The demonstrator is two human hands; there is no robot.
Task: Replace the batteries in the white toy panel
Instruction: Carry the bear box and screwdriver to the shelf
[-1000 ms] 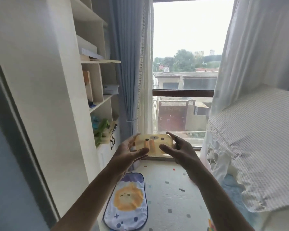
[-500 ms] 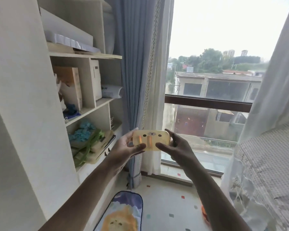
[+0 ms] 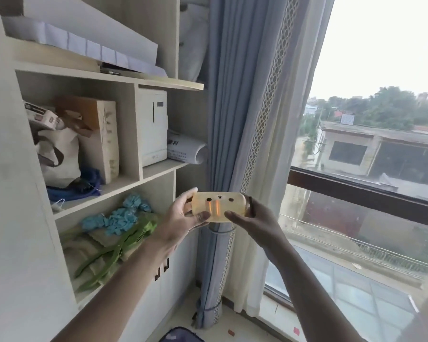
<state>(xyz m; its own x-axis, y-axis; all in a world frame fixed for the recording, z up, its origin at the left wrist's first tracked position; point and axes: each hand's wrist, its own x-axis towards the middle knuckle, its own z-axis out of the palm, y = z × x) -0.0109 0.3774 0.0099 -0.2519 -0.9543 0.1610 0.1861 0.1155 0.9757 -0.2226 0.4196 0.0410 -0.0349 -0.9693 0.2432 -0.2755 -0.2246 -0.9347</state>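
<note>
Both hands on the toy panel (image 3: 218, 206), held up in air. Left hand (image 3: 183, 218) grips its left end, right hand (image 3: 255, 218) its right end, thumbs on front face.

I have both arms stretched forward and up, forearms bare and converging toward the middle of the view. My left hand (image 3: 181, 215) is raised with the palm turned inward; its thumb lies across the near face of the toy panel (image 3: 218, 205) and the fingers curl round the far left end. My right hand (image 3: 255, 218) mirrors it from the other side, thumb pointing in along the lower front edge, fingers wrapped behind the right end, with a dark band visible near the knuckles. The two thumbs nearly meet at the bottom middle. Both wrists are bent slightly, and the left forearm runs lower and longer across the frame than the right.
</note>
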